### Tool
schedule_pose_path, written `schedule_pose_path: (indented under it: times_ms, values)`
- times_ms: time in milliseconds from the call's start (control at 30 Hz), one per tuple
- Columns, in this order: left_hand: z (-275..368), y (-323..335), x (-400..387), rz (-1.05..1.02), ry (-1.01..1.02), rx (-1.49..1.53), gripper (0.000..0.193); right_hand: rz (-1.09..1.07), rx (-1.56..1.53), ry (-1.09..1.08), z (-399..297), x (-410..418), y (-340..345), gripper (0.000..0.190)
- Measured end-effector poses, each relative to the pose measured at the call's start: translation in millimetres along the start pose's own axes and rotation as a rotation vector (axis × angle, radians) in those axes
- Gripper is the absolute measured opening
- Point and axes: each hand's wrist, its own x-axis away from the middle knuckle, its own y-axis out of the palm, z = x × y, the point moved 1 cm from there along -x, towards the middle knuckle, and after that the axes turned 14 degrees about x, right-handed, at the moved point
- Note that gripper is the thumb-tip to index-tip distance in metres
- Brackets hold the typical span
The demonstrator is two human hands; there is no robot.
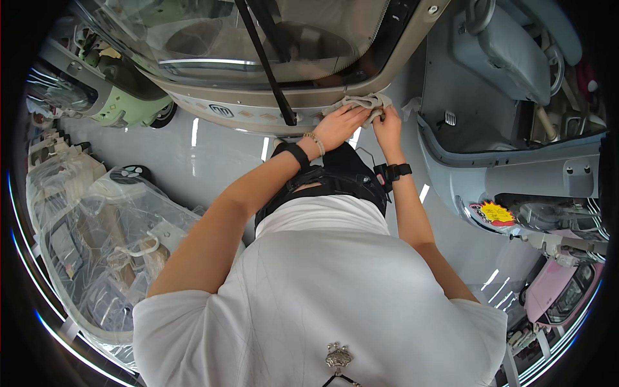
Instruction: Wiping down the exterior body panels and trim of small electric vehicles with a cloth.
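Note:
A crumpled beige-grey cloth (371, 103) lies against the lower right corner of a small enclosed vehicle's tan body (309, 96), below its windshield (242, 43). My left hand (341, 126), with beaded bracelets and a black band at the wrist, presses on the cloth's left part with the fingers spread over it. My right hand (387, 126), with a black strapped device at the wrist, pinches the cloth's right lower edge. A black windshield wiper (271, 72) reaches down just left of my left hand. The fingertips are partly hidden in the folds.
To the right stands a light blue vehicle (449, 179) with an open side, a seat and a pedal. A plastic-wrapped vehicle (111, 242) is close at the left. Farther off are a green vehicle (130, 104) and a pink one (556, 290). Glossy grey floor (217, 155) lies between them.

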Motion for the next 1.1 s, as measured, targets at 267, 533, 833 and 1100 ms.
schedule_pose_path:
  times_ms: [267,533,833,1100]
  values:
    - [-5.2,-107.3,-93.7,0.455,-0.126,0.025,0.058,0.512,0.007,-0.331,-89.1,-129.2,-121.8,0.012]
    - [-18.3,-127.5,-121.3,0.465,-0.082,-0.247,0.053,0.662,0.128,-0.368,-108.6,-139.3,-137.9,0.025]
    - [-21.4,-160.1,-124.3,0.614,-0.033,-0.131,0.047,0.655,0.134,-0.445,-130.0,-120.8,-142.7,0.034]
    - [-27.8,-145.4,-129.2,0.688,0.000,-0.079,0.043,0.675,0.143,-0.369,-108.7,-120.0,-118.7,0.026]
